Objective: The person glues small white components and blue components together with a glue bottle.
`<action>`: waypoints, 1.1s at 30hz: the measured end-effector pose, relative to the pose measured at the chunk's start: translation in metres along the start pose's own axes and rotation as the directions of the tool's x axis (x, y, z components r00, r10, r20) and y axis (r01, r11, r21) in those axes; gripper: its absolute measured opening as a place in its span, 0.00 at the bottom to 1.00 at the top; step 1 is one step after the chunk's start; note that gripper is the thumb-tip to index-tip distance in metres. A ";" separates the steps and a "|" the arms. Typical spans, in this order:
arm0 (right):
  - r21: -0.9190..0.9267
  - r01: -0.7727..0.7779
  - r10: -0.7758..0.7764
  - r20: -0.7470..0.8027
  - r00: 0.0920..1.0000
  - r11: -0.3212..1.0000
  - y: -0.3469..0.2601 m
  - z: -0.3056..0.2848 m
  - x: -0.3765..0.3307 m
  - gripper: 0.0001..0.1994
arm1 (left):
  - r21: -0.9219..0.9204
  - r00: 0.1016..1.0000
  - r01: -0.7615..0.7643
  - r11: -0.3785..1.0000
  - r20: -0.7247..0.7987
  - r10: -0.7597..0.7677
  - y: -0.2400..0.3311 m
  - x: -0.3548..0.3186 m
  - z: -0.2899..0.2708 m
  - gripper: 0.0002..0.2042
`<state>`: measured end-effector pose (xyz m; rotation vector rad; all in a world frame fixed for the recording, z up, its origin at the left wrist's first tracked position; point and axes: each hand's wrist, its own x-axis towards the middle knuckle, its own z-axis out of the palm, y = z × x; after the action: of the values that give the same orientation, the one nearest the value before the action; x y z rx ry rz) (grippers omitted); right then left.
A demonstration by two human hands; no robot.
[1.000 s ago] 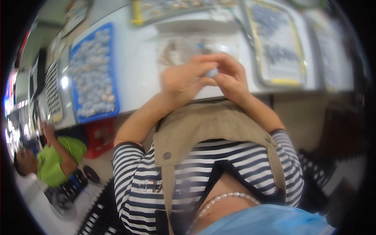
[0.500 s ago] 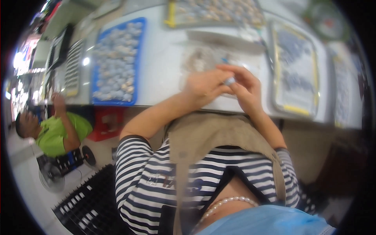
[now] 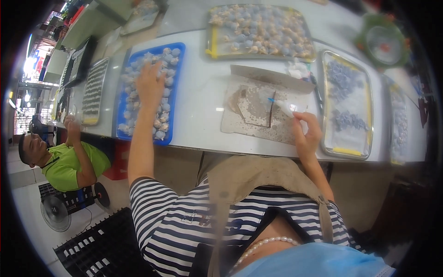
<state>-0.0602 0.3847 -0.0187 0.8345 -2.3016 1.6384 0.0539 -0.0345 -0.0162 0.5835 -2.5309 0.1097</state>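
My left hand (image 3: 150, 87) reaches over a blue tray (image 3: 176, 99) at the left, its fingers apart and pointing down among small round grey-blue pieces (image 3: 161, 122) with beige parts. Whether a fingertip touches a piece I cannot make out. My right hand (image 3: 308, 134) is closed in a pinch near the table's front edge. Between thumb and forefinger it holds a small whitish tube with a thin blue tip (image 3: 284, 108), pointing left over a stained grey cardboard sheet (image 3: 235, 124). A dark-edged square patch lies on that sheet.
A yellow-edged tray (image 3: 212, 46) of similar round pieces stands at the back. To the right is a tray (image 3: 325, 138) with blue-grey clusters, then another tray (image 3: 398, 124). A green fan (image 3: 383, 41) stands far right. A person in green (image 3: 76, 164) sits at the left.
My hands were together over the cardboard, with a small pale piece between them. My left hand has moved left onto the blue tray; my right hand has drawn slightly right and nearer.
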 end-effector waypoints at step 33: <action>0.467 -0.539 0.521 0.180 0.834 0.701 0.011 -0.032 -0.007 0.14 | -0.371 0.504 0.840 -0.397 0.805 0.312 0.235 -0.077 -0.057 0.16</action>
<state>-0.0653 0.4191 -0.0186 0.2487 -2.2958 2.5675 0.0396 0.2186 0.0020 0.6694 -1.4325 -2.8630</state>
